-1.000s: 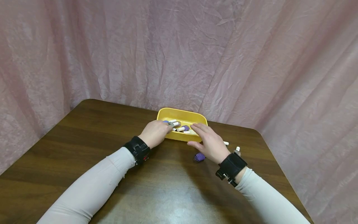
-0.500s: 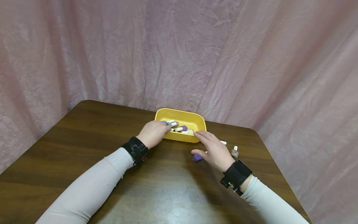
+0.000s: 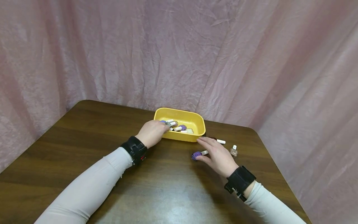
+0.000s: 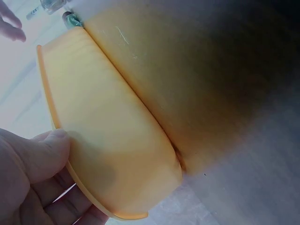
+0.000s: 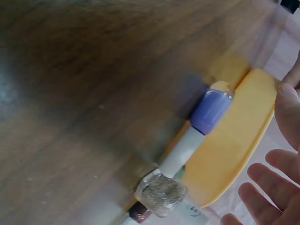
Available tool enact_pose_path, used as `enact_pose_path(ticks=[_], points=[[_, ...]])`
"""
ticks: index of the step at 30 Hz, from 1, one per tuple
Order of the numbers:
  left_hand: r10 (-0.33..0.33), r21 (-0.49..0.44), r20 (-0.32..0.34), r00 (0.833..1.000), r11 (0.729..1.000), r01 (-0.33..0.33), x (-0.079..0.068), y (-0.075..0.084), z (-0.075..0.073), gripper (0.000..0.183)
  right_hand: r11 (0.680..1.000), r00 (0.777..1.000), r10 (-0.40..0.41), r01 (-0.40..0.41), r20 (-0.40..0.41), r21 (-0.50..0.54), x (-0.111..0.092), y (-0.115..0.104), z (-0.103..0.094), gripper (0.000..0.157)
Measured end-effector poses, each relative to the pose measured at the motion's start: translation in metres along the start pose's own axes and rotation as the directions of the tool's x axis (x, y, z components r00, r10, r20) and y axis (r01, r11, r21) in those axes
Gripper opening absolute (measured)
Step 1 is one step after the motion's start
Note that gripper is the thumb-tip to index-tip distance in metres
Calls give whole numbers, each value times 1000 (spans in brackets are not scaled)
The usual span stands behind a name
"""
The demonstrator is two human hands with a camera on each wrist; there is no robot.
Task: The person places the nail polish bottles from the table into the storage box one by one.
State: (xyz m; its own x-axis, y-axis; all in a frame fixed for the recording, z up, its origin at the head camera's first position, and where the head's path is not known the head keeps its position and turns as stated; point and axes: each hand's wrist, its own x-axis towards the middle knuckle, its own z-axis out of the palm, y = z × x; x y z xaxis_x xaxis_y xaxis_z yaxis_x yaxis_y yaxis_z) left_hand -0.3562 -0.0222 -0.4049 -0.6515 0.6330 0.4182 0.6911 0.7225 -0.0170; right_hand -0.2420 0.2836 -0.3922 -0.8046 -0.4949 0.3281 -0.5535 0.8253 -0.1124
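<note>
My left hand [image 3: 152, 133] grips the near left rim of a yellow plastic tray [image 3: 183, 137]; in the left wrist view its thumb presses the outer wall and the fingers go behind the rim. Several nail polish bottles with white caps lie in the tray, among them a purple one [image 3: 183, 127]. My right hand [image 3: 219, 157] hovers with spread fingers in front of the tray's right end. Its thumb overlaps another purple nail polish bottle [image 3: 196, 155], which lies on its side on the table. That bottle shows large in the right wrist view, apart from the fingers [image 5: 269, 190].
Right of the right hand, a glitter nail polish bottle [image 3: 233, 151] stands on the brown wooden table [image 3: 156, 186]. Behind the hand lies a dark red bottle with a white cap [image 3: 221, 141]. A pink curtain [image 3: 179, 62] hangs behind the table.
The right hand has drawn back from the tray's right end towards the front right, down near the loose purple bottle. The left hand keeps its grip on the tray.
</note>
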Motion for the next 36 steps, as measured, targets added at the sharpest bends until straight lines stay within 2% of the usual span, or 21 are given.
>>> enact_pose_path(ticks=[15,28,36], points=[[-2,-12,3,1000,1000,2,0,1,-1,9,1000,999,5,-5,50,-7,-5,7,14,67],[-4,-15,-2,1000,1000,4,0,2,-2,12,999,989,38,-33,142,-37,-1,6,21,63],[-5,-17,-6,1000,1000,5,0,1,-2,11,998,987,36,-27,159,-56,2,6,24,62]])
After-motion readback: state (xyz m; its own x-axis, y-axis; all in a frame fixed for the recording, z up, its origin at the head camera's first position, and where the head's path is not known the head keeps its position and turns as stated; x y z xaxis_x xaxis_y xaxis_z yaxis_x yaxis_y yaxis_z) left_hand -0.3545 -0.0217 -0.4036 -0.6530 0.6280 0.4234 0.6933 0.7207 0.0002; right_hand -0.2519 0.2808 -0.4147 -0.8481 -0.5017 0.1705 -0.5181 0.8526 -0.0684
